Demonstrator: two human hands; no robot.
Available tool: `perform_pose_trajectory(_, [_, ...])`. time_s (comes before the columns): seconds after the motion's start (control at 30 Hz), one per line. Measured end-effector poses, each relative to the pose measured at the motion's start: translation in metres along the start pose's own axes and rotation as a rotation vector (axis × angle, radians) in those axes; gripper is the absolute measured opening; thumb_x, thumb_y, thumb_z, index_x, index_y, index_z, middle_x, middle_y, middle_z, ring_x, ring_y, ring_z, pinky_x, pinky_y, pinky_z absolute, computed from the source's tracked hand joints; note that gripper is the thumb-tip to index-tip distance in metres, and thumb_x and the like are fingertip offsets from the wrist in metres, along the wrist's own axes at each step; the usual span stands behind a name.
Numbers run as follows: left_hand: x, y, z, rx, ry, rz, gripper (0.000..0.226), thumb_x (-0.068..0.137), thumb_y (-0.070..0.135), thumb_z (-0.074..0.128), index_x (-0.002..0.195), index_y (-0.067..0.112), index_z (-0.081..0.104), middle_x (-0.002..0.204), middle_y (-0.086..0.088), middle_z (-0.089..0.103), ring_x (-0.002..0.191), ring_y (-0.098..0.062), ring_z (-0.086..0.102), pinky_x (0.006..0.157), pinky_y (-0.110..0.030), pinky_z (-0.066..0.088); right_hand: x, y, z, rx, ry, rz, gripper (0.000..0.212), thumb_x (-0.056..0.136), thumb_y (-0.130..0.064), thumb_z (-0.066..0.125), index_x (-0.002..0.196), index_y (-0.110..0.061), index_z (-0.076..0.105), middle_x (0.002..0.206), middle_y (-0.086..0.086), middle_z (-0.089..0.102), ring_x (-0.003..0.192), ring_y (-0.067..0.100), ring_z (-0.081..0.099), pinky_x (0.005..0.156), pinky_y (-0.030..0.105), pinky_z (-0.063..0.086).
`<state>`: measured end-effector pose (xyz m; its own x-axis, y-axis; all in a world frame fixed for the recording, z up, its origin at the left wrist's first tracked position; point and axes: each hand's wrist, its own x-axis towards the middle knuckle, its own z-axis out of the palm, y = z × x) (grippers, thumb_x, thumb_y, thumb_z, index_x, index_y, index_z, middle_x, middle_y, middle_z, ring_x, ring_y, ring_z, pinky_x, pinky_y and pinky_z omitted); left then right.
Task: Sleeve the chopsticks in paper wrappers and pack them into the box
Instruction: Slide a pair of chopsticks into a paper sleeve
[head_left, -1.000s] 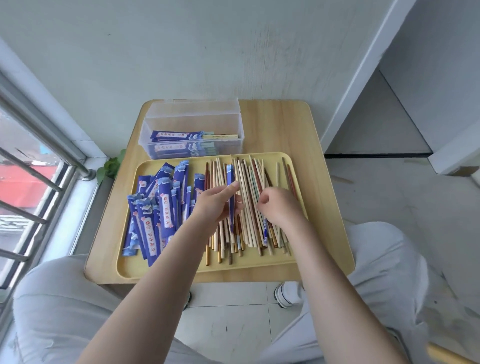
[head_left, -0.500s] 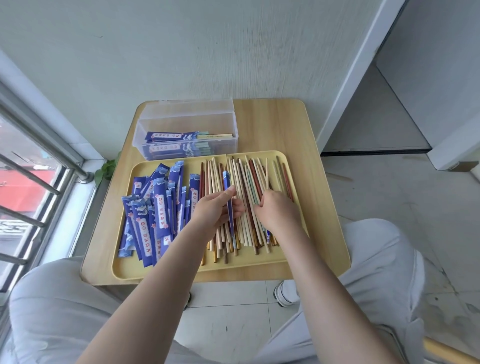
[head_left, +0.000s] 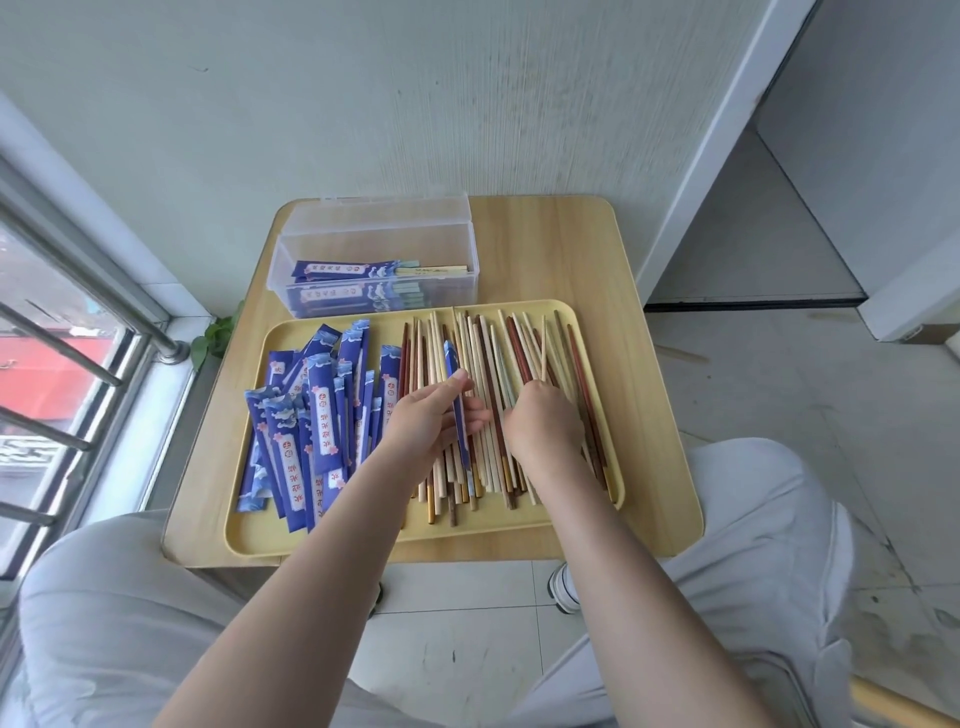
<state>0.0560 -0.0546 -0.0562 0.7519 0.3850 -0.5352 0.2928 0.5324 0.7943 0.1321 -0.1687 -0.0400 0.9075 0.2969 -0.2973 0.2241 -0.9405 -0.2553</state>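
Head view: my left hand pinches a blue paper wrapper over the loose chopsticks on the yellow tray. My right hand curls around one pale chopstick. Behind the tray, the clear box holds sleeved pairs.

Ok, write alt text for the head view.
A person's left hand holds a blue paper wrapper while the right hand picks a chopstick from loose chopsticks on a yellow tray, beside a pile of wrappers. Behind stands a clear box holding sleeved pairs.
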Motion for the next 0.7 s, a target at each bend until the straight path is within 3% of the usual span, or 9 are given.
perform_pose_trajectory(0.27, [-0.002, 0.001, 0.000, -0.026, -0.005, -0.004, 0.038, 0.098, 0.032, 0.062, 0.117, -0.001, 0.063, 0.096, -0.017, 0.071, 0.089, -0.028, 0.072, 0.077, -0.031, 0.060, 0.002, -0.003, 0.002, 0.020, 0.008, 0.045, 0.013, 0.101, -0.014, 0.055, 0.110, -0.009, 0.063, 0.090, 0.002, 0.054, 0.075, 0.021, 0.053, 0.056, 0.029, 0.042])
perform_pose_trajectory(0.47, [-0.003, 0.004, -0.002, -0.075, -0.033, -0.026, 0.040, 0.098, 0.033, 0.062, 0.119, -0.001, 0.061, 0.093, -0.014, 0.071, 0.088, -0.027, 0.072, 0.077, -0.031, 0.060, 0.005, 0.004, -0.003, 0.168, 0.013, 0.055, 0.014, 0.099, -0.019, 0.060, 0.103, -0.007, 0.064, 0.095, 0.006, 0.067, 0.078, 0.024, 0.065, 0.057, 0.031, 0.050])
perform_pose_trajectory(0.57, [-0.006, 0.012, -0.011, -0.102, -0.076, -0.042, 0.035, 0.102, 0.031, 0.055, 0.119, 0.001, 0.061, 0.091, -0.009, 0.070, 0.080, -0.020, 0.070, 0.070, -0.029, 0.059, 0.004, 0.010, -0.016, 0.249, 0.095, -0.026, 0.018, 0.101, -0.025, 0.055, 0.101, -0.009, 0.061, 0.094, 0.005, 0.064, 0.080, 0.024, 0.063, 0.058, 0.028, 0.041])
perform_pose_trajectory(0.7, [-0.013, 0.021, -0.030, -0.157, -0.126, -0.036, 0.028, 0.107, 0.016, 0.041, 0.124, 0.003, 0.059, 0.089, -0.007, 0.065, 0.067, -0.015, 0.059, 0.059, -0.024, 0.051, 0.003, 0.014, -0.039, 0.328, 0.085, -0.197, 0.021, 0.107, -0.027, 0.040, 0.104, -0.014, 0.056, 0.082, 0.001, 0.059, 0.065, 0.018, 0.053, 0.055, 0.030, 0.038])
